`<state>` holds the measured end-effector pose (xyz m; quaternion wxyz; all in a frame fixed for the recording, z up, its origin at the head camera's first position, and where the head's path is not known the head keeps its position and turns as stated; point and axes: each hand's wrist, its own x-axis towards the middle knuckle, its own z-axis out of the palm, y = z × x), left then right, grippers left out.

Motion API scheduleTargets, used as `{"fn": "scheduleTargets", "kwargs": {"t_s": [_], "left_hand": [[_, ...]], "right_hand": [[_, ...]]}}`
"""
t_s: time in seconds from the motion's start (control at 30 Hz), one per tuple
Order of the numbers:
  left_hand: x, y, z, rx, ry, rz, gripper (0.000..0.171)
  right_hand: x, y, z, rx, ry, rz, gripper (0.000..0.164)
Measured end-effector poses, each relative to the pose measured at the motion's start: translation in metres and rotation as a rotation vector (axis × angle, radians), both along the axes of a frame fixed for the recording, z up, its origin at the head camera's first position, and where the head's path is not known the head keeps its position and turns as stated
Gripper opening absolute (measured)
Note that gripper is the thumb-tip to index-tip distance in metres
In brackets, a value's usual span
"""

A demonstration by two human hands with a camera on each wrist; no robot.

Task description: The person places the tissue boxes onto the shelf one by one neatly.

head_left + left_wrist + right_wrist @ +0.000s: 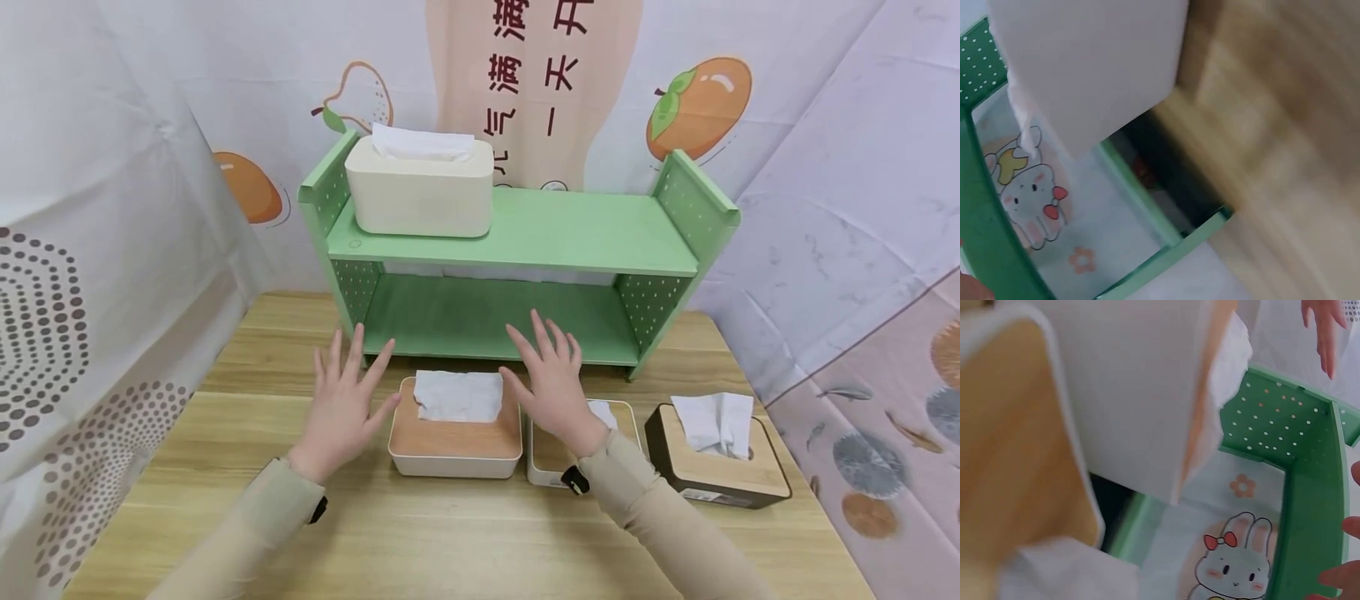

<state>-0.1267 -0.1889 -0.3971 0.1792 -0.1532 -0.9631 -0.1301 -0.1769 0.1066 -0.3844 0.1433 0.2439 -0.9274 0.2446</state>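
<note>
My left hand (345, 408), fingers spread, hovers just left of a white tissue box with a brown wooden lid (408, 437). Spread in the same way, my right hand (553, 387) is over the gap between that box and a smaller white-rimmed tissue box (551, 454), which its wrist partly hides. Neither hand holds anything. The brown-lidded box's pale side (1091, 69) fills the top of the left wrist view, with only a fingertip (974, 289) at the corner. Fingers of the right hand (1342, 575) show at the right wrist view's edge.
Behind the boxes stands a green two-tier shelf (570, 229), a cream tissue box (420, 200) on its upper left. A dark tissue box with a wooden top (720, 475) sits at the right of the wooden table (420, 542). Printed cloth (262, 75) hangs around.
</note>
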Motion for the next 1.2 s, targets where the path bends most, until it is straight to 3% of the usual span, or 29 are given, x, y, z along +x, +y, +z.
{"fn": "scheduleTargets", "kwargs": {"t_s": [0.33, 0.5, 0.7, 0.87, 1.07, 1.2], "left_hand": [[0.013, -0.003, -0.029, 0.187, -0.082, 0.027, 0.069], [0.019, -0.001, -0.047, 0.286, -0.164, 0.037, 0.07], [0.021, 0.003, -0.059, 0.373, -0.266, 0.046, 0.072], [0.021, 0.007, -0.069, 0.444, -0.346, 0.024, 0.075], [0.022, 0.012, -0.077, 0.567, -0.495, 0.003, 0.077], [0.023, 0.014, -0.08, 0.624, -0.538, -0.006, 0.077]], "right_hand": [[0.021, 0.002, -0.032, -0.134, -0.152, -0.004, 0.057], [0.029, -0.003, -0.045, -0.266, -0.272, 0.017, 0.06], [0.034, -0.008, -0.056, -0.363, -0.4, 0.003, 0.063], [0.039, -0.011, -0.065, -0.388, -0.455, 0.016, 0.064], [0.045, -0.017, -0.078, -0.35, -0.479, 0.031, 0.066], [0.047, -0.021, -0.081, -0.351, -0.492, 0.036, 0.068]]}}
